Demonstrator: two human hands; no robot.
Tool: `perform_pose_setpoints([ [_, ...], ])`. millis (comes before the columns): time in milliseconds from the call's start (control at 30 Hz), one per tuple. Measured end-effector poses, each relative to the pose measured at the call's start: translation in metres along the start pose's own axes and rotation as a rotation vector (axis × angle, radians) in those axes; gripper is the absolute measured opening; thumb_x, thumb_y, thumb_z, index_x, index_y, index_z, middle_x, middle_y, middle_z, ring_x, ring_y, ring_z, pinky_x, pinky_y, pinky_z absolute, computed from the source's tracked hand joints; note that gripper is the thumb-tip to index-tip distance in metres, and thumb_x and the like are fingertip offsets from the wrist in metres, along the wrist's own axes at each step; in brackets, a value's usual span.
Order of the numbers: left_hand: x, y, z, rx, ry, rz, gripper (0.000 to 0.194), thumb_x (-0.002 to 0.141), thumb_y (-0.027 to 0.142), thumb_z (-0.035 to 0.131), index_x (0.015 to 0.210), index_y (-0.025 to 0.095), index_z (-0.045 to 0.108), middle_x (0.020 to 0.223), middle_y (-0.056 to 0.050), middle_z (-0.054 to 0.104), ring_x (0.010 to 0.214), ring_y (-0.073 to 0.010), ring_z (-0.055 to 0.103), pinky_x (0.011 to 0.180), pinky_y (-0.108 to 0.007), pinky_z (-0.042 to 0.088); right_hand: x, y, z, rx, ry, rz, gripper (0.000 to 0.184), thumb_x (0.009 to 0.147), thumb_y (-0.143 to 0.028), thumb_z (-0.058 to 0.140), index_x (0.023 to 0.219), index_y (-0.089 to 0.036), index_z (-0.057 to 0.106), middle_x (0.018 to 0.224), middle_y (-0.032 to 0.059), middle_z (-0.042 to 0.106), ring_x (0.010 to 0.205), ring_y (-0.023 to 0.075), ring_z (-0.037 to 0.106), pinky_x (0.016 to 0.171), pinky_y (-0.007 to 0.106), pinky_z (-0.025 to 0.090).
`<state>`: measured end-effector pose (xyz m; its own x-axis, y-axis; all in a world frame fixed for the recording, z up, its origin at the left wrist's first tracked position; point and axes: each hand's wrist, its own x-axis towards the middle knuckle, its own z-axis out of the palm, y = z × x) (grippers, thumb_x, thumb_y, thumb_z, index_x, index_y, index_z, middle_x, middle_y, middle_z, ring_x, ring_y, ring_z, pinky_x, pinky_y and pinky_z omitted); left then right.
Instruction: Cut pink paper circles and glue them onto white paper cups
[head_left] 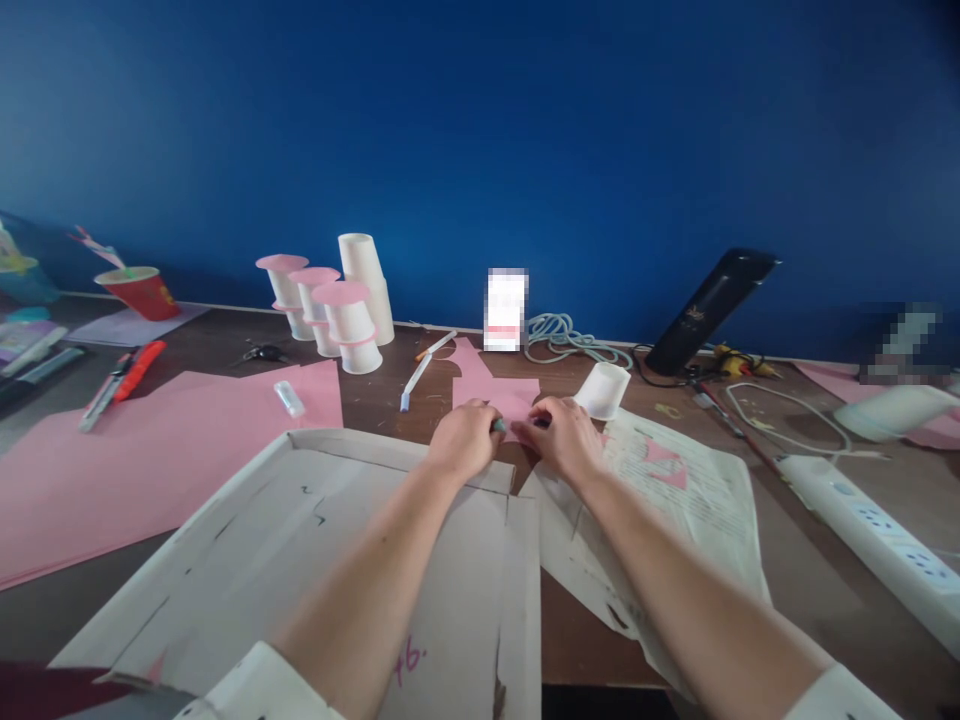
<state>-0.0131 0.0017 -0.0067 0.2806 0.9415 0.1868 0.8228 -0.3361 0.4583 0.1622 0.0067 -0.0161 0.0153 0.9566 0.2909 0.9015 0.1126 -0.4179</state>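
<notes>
My left hand is closed over the far edge of the white cardboard lid. A small green item shows at its fingertips, too small to name. My right hand is curled, thumb and fingers together at the near edge of a pink paper piece. The pink paper lies flat on the dark table between and beyond both hands. A cut pink paper scrap lies just behind it. Close to my right hand a white paper cup rests upside down, slightly tilted.
Left of centre stand stacked paper cups with pink discs, beside a taller cup stack. Pink sheets, a red box cutter and a pen lie around. At right are a printed sheet, a black bottle and a power strip.
</notes>
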Motion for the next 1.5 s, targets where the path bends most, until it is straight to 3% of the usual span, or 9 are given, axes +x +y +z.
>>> perform_pose_setpoints([
  [167, 0.000, 0.000, -0.001, -0.006, -0.002, -0.014, 0.021, 0.084, 0.027, 0.057, 0.097, 0.020, 0.071, 0.099, -0.009, 0.067, 0.087, -0.0222, 0.062, 0.071, -0.031, 0.045, -0.003, -0.003, -0.001, -0.106, -0.027, 0.023, 0.027, 0.081, -0.048, 0.063, 0.091, -0.024, 0.069, 0.098, 0.0094, 0.061, 0.096, 0.0262, 0.055, 0.083, 0.037, 0.041],
  [500, 0.000, 0.001, -0.002, 0.016, -0.021, -0.030, 0.019, 0.082, 0.029, 0.059, 0.096, 0.021, 0.070, 0.098, -0.007, 0.066, 0.085, -0.0210, 0.062, 0.070, -0.030, 0.044, 0.001, 0.010, -0.003, 0.071, -0.122, -0.044, 0.018, 0.074, -0.035, 0.071, 0.088, -0.023, 0.071, 0.096, 0.0059, 0.068, 0.099, 0.0239, 0.059, 0.088, 0.036, 0.042],
  [567, 0.000, 0.002, -0.002, 0.017, -0.022, -0.025, 0.019, 0.082, 0.028, 0.058, 0.095, 0.022, 0.071, 0.098, -0.006, 0.066, 0.085, -0.0209, 0.062, 0.070, -0.030, 0.044, 0.001, 0.011, -0.005, 0.201, -0.143, -0.052, 0.018, 0.076, -0.037, 0.069, 0.086, -0.022, 0.071, 0.091, 0.0052, 0.070, 0.092, 0.0225, 0.063, 0.083, 0.034, 0.046],
  [700, 0.000, 0.001, -0.001, 0.031, -0.017, -0.003, 0.016, 0.082, 0.026, 0.057, 0.089, 0.022, 0.071, 0.094, -0.007, 0.066, 0.085, -0.0215, 0.063, 0.070, -0.029, 0.045, 0.005, 0.016, -0.006, 0.493, -0.108, 0.061, 0.028, 0.082, -0.045, 0.059, 0.087, -0.020, 0.070, 0.080, 0.0051, 0.072, 0.070, 0.0190, 0.066, 0.062, 0.030, 0.050],
  [900, 0.002, -0.001, -0.001, -0.127, 0.058, 0.003, 0.016, 0.080, 0.022, 0.060, 0.091, 0.021, 0.072, 0.095, -0.006, 0.068, 0.086, -0.0203, 0.064, 0.075, -0.029, 0.047, 0.003, 0.014, -0.003, 0.546, -0.045, 0.095, 0.031, 0.081, -0.048, 0.060, 0.088, -0.020, 0.070, 0.074, 0.0042, 0.071, 0.060, 0.0169, 0.063, 0.054, 0.028, 0.048],
  [1000, 0.002, 0.001, -0.004, -0.300, 0.127, 0.009, 0.019, 0.080, 0.021, 0.062, 0.097, 0.021, 0.071, 0.098, -0.004, 0.070, 0.088, -0.0180, 0.064, 0.080, -0.028, 0.048, 0.001, 0.005, -0.007, 0.692, -0.058, 0.140, 0.031, 0.079, -0.048, 0.064, 0.091, -0.020, 0.070, 0.070, 0.0030, 0.068, 0.058, 0.0154, 0.060, 0.050, 0.025, 0.044],
  [1133, 0.002, 0.005, -0.005, -0.390, 0.162, 0.095, 0.018, 0.084, 0.025, 0.061, 0.099, 0.023, 0.071, 0.100, -0.003, 0.071, 0.091, -0.0173, 0.064, 0.081, -0.028, 0.049, -0.003, -0.008, -0.014, 1.015, -0.298, 0.291, 0.031, 0.075, -0.046, 0.069, 0.088, -0.018, 0.071, 0.061, 0.0008, 0.062, 0.047, 0.0102, 0.048, 0.040, 0.021, 0.029],
  [1233, 0.002, 0.005, -0.003, -0.411, 0.183, 0.141, 0.019, 0.086, 0.027, 0.061, 0.102, 0.024, 0.070, 0.101, -0.003, 0.071, 0.090, -0.0168, 0.064, 0.081, -0.028, 0.050, -0.005, -0.015, -0.017, 1.188, -0.419, 0.359, 0.031, 0.068, -0.040, 0.077, 0.086, -0.016, 0.070, 0.067, 0.0021, 0.063, 0.049, 0.0073, 0.044, 0.038, 0.020, 0.019],
  [1500, 0.001, 0.006, -0.002, -0.455, 0.171, 0.252, 0.026, 0.085, 0.018, 0.061, 0.108, 0.027, 0.070, 0.107, -0.001, 0.070, 0.098, -0.0157, 0.064, 0.086, -0.028, 0.050, -0.005, -0.015, -0.016, 1.353, -0.427, 0.426, 0.032, 0.055, -0.031, 0.084, 0.076, -0.015, 0.067, 0.062, -0.0018, 0.056, 0.050, 0.0054, 0.041, 0.038, 0.019, 0.014],
])
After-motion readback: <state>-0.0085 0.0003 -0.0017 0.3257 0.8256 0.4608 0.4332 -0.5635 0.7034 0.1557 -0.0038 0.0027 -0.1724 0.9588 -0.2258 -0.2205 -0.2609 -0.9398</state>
